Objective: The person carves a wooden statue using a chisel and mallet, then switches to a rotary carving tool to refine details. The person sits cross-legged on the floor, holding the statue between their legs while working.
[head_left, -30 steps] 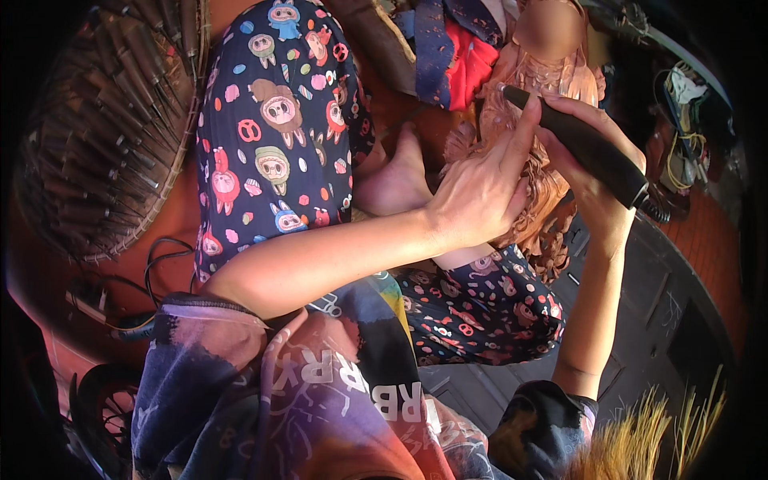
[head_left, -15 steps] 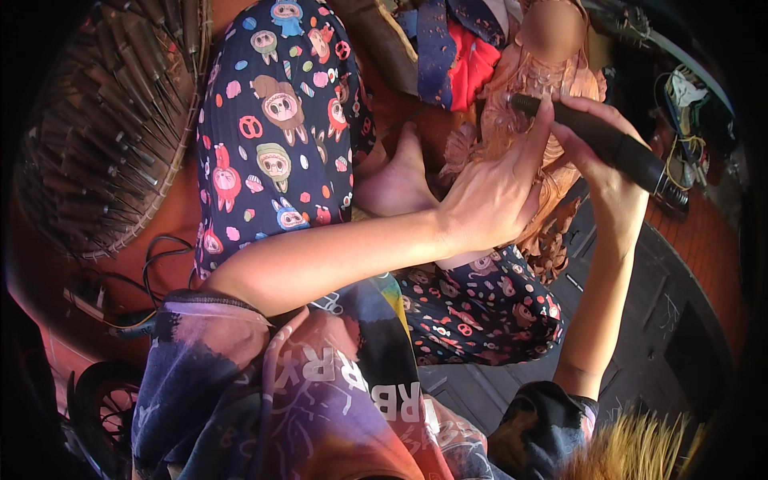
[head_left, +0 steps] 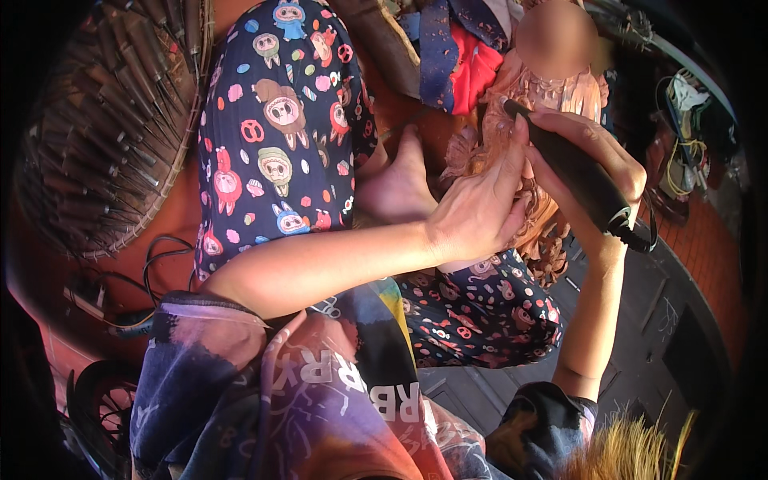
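A reddish-brown wooden figure carving with carved folds leans in front of my legs at the upper right. My left hand lies against its near side. Some of those fingers curl at the wood, and one digit points up beside the tool's front end. My right hand is wrapped round a black rotary carving tool, whose narrow front meets the carving's left side. A cord leaves the tool's rear end. The bit itself cannot be made out.
A round woven basket holds many wooden-handled chisels at the left. Blue and red cloth with wood chips lies beyond the carving. Black cables run near my left knee. Tangled cords hang at the right; yellow bristles show below.
The tool has swung to a steeper slant, its rear end coming nearer and leftward with my right hand. My left hand has slid slightly left, and the carving has shifted a little.
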`<state>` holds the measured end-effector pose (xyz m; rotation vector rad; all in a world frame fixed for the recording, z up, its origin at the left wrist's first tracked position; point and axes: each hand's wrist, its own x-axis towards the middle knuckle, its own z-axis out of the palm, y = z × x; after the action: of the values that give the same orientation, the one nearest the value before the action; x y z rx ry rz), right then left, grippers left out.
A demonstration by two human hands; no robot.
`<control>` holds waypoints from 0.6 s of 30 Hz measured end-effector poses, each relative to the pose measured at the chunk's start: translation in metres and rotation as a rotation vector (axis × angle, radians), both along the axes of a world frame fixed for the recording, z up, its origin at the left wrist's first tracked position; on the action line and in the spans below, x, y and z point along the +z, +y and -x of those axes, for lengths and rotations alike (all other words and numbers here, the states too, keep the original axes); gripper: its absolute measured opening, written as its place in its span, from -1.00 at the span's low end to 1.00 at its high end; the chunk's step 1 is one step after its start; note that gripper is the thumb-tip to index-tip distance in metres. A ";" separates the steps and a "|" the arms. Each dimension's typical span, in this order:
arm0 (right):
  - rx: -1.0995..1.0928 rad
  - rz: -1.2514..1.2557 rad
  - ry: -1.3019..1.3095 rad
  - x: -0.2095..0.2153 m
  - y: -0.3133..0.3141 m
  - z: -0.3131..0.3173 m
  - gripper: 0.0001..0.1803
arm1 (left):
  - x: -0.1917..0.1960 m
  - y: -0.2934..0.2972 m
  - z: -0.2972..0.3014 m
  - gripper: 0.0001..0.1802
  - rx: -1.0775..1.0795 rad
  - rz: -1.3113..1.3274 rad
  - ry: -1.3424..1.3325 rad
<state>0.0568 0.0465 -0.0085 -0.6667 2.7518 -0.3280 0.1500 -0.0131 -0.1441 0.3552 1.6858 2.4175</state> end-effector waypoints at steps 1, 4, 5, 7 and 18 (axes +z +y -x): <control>-0.011 0.007 -0.007 -0.001 0.001 -0.001 -0.67 | -0.001 0.000 0.001 0.03 0.020 -0.007 0.005; 0.022 0.007 0.017 0.002 0.004 -0.003 -0.69 | 0.000 0.002 -0.003 0.01 0.032 -0.025 0.029; -0.028 0.001 -0.007 0.004 0.005 -0.004 -0.69 | 0.001 0.003 -0.005 0.01 0.029 -0.030 0.038; -0.130 -0.012 -0.052 0.009 0.009 -0.008 -0.71 | 0.004 0.005 -0.006 0.00 0.033 -0.046 0.058; -0.775 0.508 -0.222 -0.007 0.039 0.009 -0.67 | 0.008 0.013 0.030 0.06 0.035 0.093 0.091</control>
<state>0.0476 0.0857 -0.0159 0.3700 2.5877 -1.2008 0.1198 0.0003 -0.1364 0.4316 1.8502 2.3699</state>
